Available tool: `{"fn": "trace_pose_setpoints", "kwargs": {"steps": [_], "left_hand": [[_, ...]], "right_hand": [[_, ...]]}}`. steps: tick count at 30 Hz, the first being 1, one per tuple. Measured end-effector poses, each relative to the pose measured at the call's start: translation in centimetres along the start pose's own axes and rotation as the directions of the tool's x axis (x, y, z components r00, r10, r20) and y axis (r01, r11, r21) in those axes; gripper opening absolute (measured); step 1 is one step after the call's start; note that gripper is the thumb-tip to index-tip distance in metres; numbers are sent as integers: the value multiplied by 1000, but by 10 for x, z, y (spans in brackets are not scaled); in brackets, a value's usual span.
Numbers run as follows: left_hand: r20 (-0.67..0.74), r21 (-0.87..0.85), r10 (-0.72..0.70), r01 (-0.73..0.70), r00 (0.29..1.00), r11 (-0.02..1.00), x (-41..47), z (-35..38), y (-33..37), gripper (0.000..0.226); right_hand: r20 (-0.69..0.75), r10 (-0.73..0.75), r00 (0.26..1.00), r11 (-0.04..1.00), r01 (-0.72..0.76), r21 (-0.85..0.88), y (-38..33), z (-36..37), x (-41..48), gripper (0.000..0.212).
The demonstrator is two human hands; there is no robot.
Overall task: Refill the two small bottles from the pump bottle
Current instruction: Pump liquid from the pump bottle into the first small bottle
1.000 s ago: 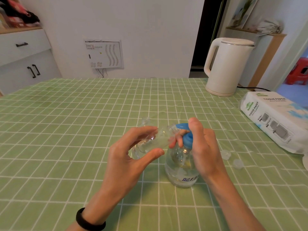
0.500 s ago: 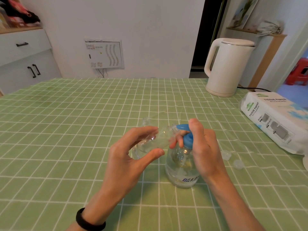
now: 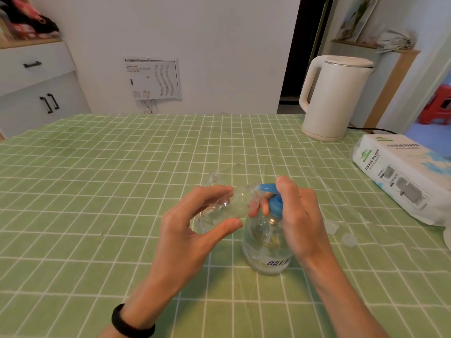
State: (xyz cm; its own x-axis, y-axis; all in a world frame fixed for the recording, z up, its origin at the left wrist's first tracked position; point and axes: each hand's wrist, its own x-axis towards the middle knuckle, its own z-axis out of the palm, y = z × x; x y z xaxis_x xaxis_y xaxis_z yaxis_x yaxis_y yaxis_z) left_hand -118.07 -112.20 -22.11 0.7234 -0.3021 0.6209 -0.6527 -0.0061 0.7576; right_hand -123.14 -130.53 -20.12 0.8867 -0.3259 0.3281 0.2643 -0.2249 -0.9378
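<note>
A clear pump bottle (image 3: 264,250) with a blue pump head (image 3: 274,203) stands on the green checked tablecloth (image 3: 97,191). My right hand (image 3: 297,220) is wrapped round its neck, the index finger lying on top of the pump head. My left hand (image 3: 192,230) holds a small clear bottle (image 3: 231,206) tilted on its side, its mouth up against the blue spout. A second small clear bottle (image 3: 214,178) stands uncapped just behind my left hand, mostly hidden by it.
Two small clear caps (image 3: 331,226) (image 3: 349,239) lie right of the pump bottle. A white kettle (image 3: 334,98) stands at the back right, its cord trailing right. A tissue paper pack (image 3: 400,184) lies at the right edge.
</note>
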Motion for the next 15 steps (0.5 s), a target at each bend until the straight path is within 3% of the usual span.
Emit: {"fn": "trace_pose_setpoints", "kwargs": {"steps": [6, 15], "left_hand": [[-8, -5, -7, 7, 1000, 1000, 0, -1, 0, 47], [3, 14, 8, -8, 1000, 1000, 1, -1, -1, 45]], "right_hand": [[-40, 20, 999, 1000, -20, 19, -3, 3, -2, 65], [17, -11, 1000, 999, 12, -33, 1, -1, 2, 62]]}}
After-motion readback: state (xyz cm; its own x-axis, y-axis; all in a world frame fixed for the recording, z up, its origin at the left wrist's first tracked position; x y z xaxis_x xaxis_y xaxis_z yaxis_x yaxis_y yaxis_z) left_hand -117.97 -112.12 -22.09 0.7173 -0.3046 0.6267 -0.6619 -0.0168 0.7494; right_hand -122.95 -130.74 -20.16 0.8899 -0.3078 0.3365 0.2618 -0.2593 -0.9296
